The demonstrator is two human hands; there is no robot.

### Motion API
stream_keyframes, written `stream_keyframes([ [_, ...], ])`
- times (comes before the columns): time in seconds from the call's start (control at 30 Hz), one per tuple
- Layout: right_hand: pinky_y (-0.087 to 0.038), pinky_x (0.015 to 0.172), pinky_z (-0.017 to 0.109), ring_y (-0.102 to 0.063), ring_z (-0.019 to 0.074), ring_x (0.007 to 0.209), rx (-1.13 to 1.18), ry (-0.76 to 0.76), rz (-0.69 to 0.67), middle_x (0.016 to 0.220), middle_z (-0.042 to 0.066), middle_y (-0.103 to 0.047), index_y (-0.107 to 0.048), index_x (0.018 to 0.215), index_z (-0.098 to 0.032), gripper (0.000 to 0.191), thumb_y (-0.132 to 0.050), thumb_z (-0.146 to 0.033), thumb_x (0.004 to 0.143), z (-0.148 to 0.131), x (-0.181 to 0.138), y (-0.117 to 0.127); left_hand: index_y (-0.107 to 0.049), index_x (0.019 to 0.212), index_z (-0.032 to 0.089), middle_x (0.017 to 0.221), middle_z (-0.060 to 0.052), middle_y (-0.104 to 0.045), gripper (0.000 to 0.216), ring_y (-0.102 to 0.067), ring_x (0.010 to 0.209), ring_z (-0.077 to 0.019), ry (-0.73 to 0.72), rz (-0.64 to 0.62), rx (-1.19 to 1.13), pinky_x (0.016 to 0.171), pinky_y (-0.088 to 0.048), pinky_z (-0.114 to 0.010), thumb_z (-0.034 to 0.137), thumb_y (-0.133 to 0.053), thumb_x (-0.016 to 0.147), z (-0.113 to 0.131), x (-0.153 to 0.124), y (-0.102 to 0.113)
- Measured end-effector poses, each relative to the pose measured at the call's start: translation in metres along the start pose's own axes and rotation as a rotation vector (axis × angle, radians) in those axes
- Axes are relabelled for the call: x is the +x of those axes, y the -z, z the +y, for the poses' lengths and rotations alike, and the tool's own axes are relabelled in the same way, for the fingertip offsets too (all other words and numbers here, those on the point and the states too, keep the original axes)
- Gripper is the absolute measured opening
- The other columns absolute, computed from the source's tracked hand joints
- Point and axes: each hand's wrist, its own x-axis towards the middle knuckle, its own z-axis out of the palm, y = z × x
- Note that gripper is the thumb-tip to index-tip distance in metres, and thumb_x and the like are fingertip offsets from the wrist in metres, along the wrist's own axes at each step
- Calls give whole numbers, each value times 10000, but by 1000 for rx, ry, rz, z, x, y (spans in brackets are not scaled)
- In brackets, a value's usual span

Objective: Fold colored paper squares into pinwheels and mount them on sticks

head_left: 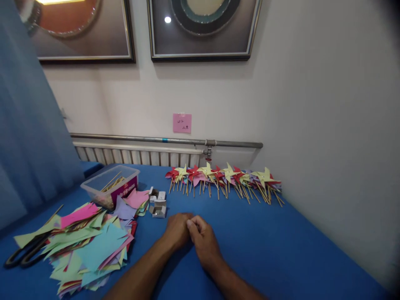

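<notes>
Both of my hands rest on the blue tablecloth (281, 250) near the middle of the table, touching each other. My left hand (176, 230) is curled with its fingers tucked against my right hand (201, 236), which is also closed; whether anything is between them is hidden. A heap of coloured paper squares (90, 246) lies to the left of my left hand. A row of finished paper pinwheels (225, 177) on wooden sticks lies along the far edge by the wall.
Black-handled scissors (23, 254) lie partly under the paper at the far left. A clear plastic box (109, 185) holding sticks stands behind the paper. Small open cardboard boxes (158, 204) sit just beyond my hands. A radiator and pipe run along the wall.
</notes>
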Motion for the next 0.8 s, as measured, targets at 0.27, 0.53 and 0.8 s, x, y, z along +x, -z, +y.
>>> stream_keyframes([
  [0.27,-297,493,255,-343,125,498,116,-83,60,519,-75,-406,-482,646,-243,453,-550,-634,865,15,15,3,-738,892,169,929,-148,-770,297,-710,871,-267,-45,-22,281,725,-414,-310,276,-466,947,6,0,7],
  [0.53,-299,481,252,-347,120,485,91,-94,51,530,-76,-424,-501,669,-240,452,-553,-645,863,16,13,3,-717,977,163,945,-149,-746,286,-693,872,-269,-5,91,367,727,-408,-324,286,-459,962,8,0,9],
  [0.8,-292,460,246,-327,111,470,104,-130,75,529,-75,-414,-463,639,-244,452,-563,-629,855,14,14,7,-668,1068,128,1011,-162,-703,435,-665,902,-293,253,434,490,767,-414,-350,279,-262,1038,-7,-2,70],
])
